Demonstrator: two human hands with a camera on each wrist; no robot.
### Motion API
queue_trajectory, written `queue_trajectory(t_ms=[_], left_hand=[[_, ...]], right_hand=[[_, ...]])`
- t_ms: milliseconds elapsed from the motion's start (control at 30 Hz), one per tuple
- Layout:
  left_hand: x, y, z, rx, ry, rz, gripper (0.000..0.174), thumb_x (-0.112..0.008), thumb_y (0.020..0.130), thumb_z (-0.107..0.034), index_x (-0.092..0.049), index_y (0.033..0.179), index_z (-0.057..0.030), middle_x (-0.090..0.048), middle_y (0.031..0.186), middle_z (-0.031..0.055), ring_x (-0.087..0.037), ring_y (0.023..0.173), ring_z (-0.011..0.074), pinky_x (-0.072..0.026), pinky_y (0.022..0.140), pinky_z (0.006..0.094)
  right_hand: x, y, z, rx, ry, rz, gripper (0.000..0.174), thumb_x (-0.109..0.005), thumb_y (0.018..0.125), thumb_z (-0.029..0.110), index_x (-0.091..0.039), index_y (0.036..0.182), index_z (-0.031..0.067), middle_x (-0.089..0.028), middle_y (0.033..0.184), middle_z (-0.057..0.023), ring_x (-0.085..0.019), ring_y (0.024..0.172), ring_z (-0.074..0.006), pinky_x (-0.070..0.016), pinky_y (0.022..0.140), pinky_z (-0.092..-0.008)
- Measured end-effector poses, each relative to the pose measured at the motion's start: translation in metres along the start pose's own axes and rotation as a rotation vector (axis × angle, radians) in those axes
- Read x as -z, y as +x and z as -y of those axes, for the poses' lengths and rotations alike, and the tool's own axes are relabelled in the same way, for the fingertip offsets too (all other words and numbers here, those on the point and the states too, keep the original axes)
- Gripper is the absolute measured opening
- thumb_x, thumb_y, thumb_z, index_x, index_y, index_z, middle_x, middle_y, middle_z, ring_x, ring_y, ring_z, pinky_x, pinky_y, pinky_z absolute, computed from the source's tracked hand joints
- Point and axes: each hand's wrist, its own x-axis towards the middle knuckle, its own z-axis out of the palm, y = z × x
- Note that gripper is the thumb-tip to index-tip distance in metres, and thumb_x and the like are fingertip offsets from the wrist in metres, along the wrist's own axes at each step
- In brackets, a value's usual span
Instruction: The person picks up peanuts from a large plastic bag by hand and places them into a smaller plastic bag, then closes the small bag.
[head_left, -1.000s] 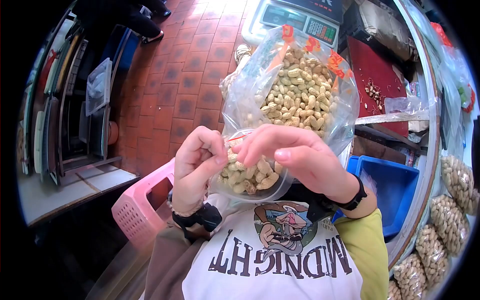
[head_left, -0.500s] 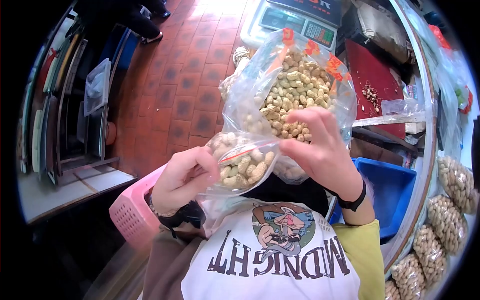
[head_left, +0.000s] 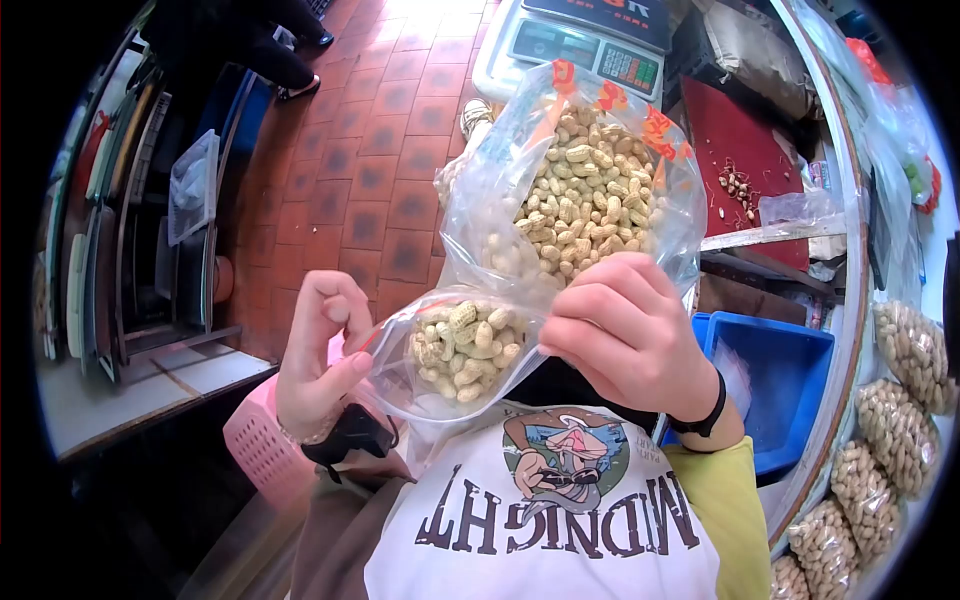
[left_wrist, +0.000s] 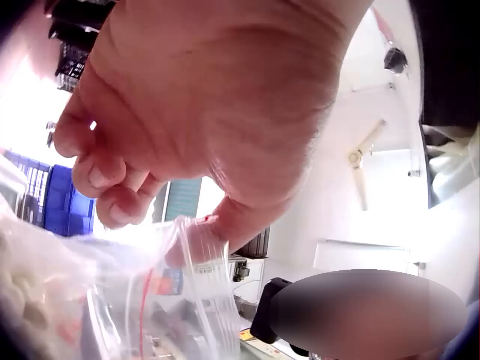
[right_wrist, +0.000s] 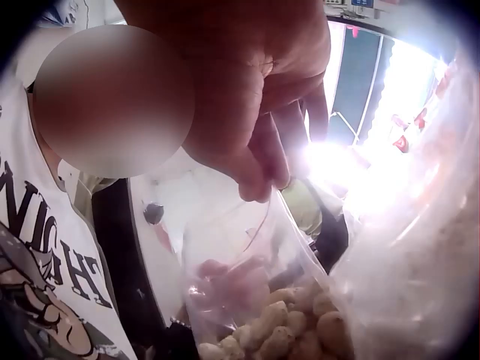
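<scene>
Between the two hands hangs a clear zip bag (head_left: 425, 402) with a red strip, its mouth spread and peanuts (head_left: 466, 350) inside. The left hand (head_left: 322, 355) pinches the bag's left edge between thumb and curled fingers; in the left wrist view the bag's rim meets the thumb of that hand (left_wrist: 195, 112). Thumb and fingertips of the right hand (head_left: 635, 335) pinch the opposite edge, also seen in the right wrist view, where the hand (right_wrist: 247, 90) is above the peanuts (right_wrist: 277, 330). Behind stands a large open plastic bag (head_left: 470, 225) of peanuts (head_left: 590, 190).
A scale (head_left: 575, 50) stands beyond the large bag. At right are a blue bin (head_left: 790, 390), a red board (head_left: 740, 150) and several filled peanut bags (head_left: 895, 430). A pink basket (head_left: 262, 440) is at lower left. Another person's legs (head_left: 275, 50) show at top left.
The small bag has come upright and its mouth has widened. The left hand has moved left, while the right hand has lowered and closed its fingers on the bag's edge.
</scene>
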Motion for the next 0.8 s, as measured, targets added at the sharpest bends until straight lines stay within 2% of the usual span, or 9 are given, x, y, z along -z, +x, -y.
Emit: queue_trajectory(t_ms=[100, 167, 267, 333, 367, 433, 467, 700, 800], left_hand=[[0.012, -0.011, -0.009, 0.225, 0.215, 0.094, 0.033, -0.055, 0.08, 0.008, -0.045, 0.11, -0.0003, -0.048, 0.08, 0.0013, -0.042, 0.071, 0.0069, -0.0335, 0.065, 0.0207], [0.012, -0.019, -0.008, 0.105, 0.342, 0.008, 0.028, -0.055, 0.079, 0.008, -0.047, 0.105, -0.0002, -0.047, 0.079, 0.0007, -0.041, 0.069, 0.0065, -0.0311, 0.065, 0.0201], [-0.003, -0.01, 0.006, -0.057, 0.113, -0.11, 0.02, -0.056, 0.081, 0.008, -0.046, 0.095, -0.0023, -0.044, 0.077, -0.0006, -0.037, 0.069, 0.0064, -0.0288, 0.064, 0.0202], [-0.017, -0.001, 0.008, -0.121, -0.025, -0.173, 0.019, -0.055, 0.084, 0.008, -0.043, 0.092, -0.0048, -0.04, 0.076, -0.0019, -0.034, 0.07, 0.0063, -0.0283, 0.064, 0.0207], [-0.021, 0.002, 0.01, -0.125, -0.027, -0.159, 0.019, -0.055, 0.084, 0.008, -0.043, 0.092, -0.0048, -0.04, 0.076, -0.0019, -0.034, 0.07, 0.0063, -0.0283, 0.064, 0.0207], [-0.028, 0.007, 0.018, -0.16, -0.064, -0.145, 0.018, -0.055, 0.086, 0.006, -0.043, 0.092, -0.0051, -0.04, 0.076, -0.002, -0.033, 0.071, 0.0066, -0.0278, 0.064, 0.0208], [-0.03, 0.009, 0.024, -0.197, -0.048, -0.116, 0.017, -0.055, 0.088, 0.004, -0.042, 0.092, -0.0054, -0.039, 0.076, -0.0021, -0.033, 0.071, 0.007, -0.0276, 0.064, 0.0212], [-0.037, 0.013, 0.033, -0.116, -0.134, -0.094, 0.015, -0.051, 0.087, 0.006, -0.042, 0.089, -0.0052, -0.038, 0.075, -0.0027, -0.032, 0.071, 0.0073, -0.0268, 0.063, 0.0214], [-0.042, 0.013, 0.031, -0.128, -0.128, -0.107, 0.013, -0.047, 0.086, 0.007, -0.042, 0.086, -0.0054, -0.037, 0.073, -0.0033, -0.032, 0.07, 0.0072, -0.0262, 0.063, 0.0213]], right_hand=[[0.004, -0.003, -0.006, -0.015, 0.05, 0.021, 0.016, -0.068, 0.072, 0.01, -0.062, 0.087, 0.0077, -0.061, 0.089, -0.0019, -0.061, 0.084, -0.0205, -0.0464, 0.082, -0.0336], [0.007, -0.005, -0.017, -0.035, 0.091, 0.037, 0.019, -0.069, 0.074, 0.009, -0.064, 0.093, 0.0069, -0.062, 0.09, -0.0034, -0.062, 0.085, -0.0239, -0.0467, 0.083, -0.0341], [0.003, -0.014, -0.054, -0.3, 0.304, -0.066, 0.047, -0.073, 0.076, 0.005, -0.057, 0.12, 0.007, -0.062, 0.113, -0.0133, -0.062, 0.094, -0.0298, -0.0483, 0.085, -0.043], [-0.004, -0.023, -0.084, -0.59, 0.026, 0.138, 0.072, -0.076, 0.078, 0.028, -0.044, 0.14, 0.009, -0.051, 0.132, -0.0233, -0.05, 0.121, -0.0407, -0.0406, 0.1, -0.0501], [-0.012, -0.029, -0.087, -0.596, 0.017, 0.129, 0.072, -0.076, 0.078, 0.028, -0.044, 0.14, 0.009, -0.051, 0.132, -0.0233, -0.05, 0.121, -0.0407, -0.0406, 0.1, -0.0501], [-0.029, -0.031, -0.09, -0.58, -0.318, 0.425, 0.099, -0.079, 0.069, 0.05, -0.032, 0.148, 0.0138, -0.034, 0.145, -0.0287, -0.032, 0.135, -0.0468, -0.0245, 0.11, -0.0614], [-0.032, -0.029, -0.088, -0.555, -0.215, 0.488, 0.11, -0.077, 0.064, 0.062, -0.026, 0.152, 0.0188, -0.028, 0.149, -0.0304, -0.022, 0.137, -0.0531, -0.011, 0.11, -0.0688], [-0.053, -0.022, -0.088, -0.529, -0.227, 0.538, 0.113, -0.078, 0.062, 0.055, -0.019, 0.154, 0.0247, -0.019, 0.156, -0.0201, -0.021, 0.138, -0.0538, -0.018, 0.11, -0.0654], [-0.058, -0.025, -0.097, -0.478, -0.185, 0.442, 0.098, -0.078, 0.06, 0.047, -0.036, 0.145, 0.0208, -0.031, 0.148, -0.02, -0.034, 0.128, -0.0479, -0.027, 0.107, -0.0565]])
